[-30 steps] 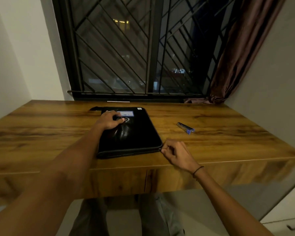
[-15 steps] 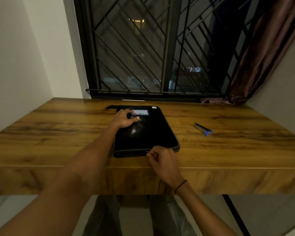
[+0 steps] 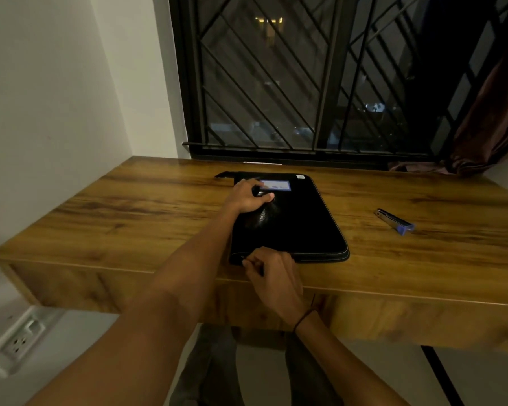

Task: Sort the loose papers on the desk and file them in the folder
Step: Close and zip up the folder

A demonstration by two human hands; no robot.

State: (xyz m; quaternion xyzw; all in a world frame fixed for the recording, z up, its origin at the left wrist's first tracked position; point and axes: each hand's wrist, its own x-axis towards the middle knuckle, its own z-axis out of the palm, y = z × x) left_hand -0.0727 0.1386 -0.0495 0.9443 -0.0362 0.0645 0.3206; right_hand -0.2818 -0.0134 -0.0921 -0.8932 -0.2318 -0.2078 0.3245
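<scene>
The room was dim, and what lay beyond the barred window [image 3: 320, 83] was mostly dark and hard to make out; the curtain [image 3: 493, 112] ran off the right edge. No loose papers showed anywhere I could see. The wooden surface [image 3: 129, 218] stretched wide between the white wall [image 3: 56, 83] on my left and the window ahead, its near right part cut off by the frame. The black folder [image 3: 294, 221] lay flat on it, zipped shut as far as I could tell, its near edge close to the front of the surface. My left hand [image 3: 248, 196] rested on the folder's far left corner, fingers loosely spread and pressing down beside a small pale label [image 3: 276, 185] whose print was too small to read. My right hand [image 3: 272, 269] sat at the folder's near edge, fingers curled and pinching something tiny there, probably the zip pull, though my fingers hid it. A small stapler [image 3: 395, 221] lay well apart to the right.
</scene>
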